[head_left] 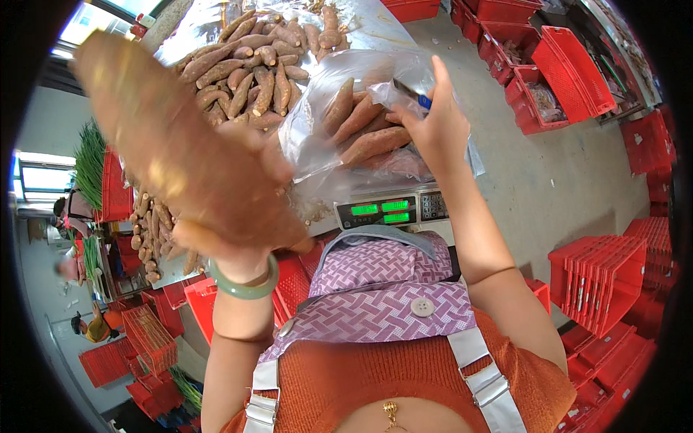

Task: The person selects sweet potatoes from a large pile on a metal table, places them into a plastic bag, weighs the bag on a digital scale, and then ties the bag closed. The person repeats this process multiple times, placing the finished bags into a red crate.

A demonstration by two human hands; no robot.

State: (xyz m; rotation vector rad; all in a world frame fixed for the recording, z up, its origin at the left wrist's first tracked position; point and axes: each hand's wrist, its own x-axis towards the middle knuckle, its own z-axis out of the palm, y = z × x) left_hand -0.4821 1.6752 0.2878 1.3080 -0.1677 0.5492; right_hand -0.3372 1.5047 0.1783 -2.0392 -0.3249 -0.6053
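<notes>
My left hand (216, 238), with a green bangle at the wrist, grips a large brown tuber (178, 140), probably a sweet potato, blurred and close to the camera. My right hand (441, 122) is at the mouth of a clear plastic bag (308, 146), thumb and forefinger spread. Between them lies a small dark tool with a blue end (424, 101), partly covered by plastic; the other fingers are hidden. Several long tubers (376, 146) lie inside the bag, above a digital scale (377, 212) with lit green displays.
Heaped tubers (254, 70) cover the metal table (379, 27) beyond the bag, and another pile (154, 233) sits at left. Red plastic crates (598, 270) stand on the floor at both sides. Scallions (89, 162) fill a crate at left; other people (97, 325) are farther off.
</notes>
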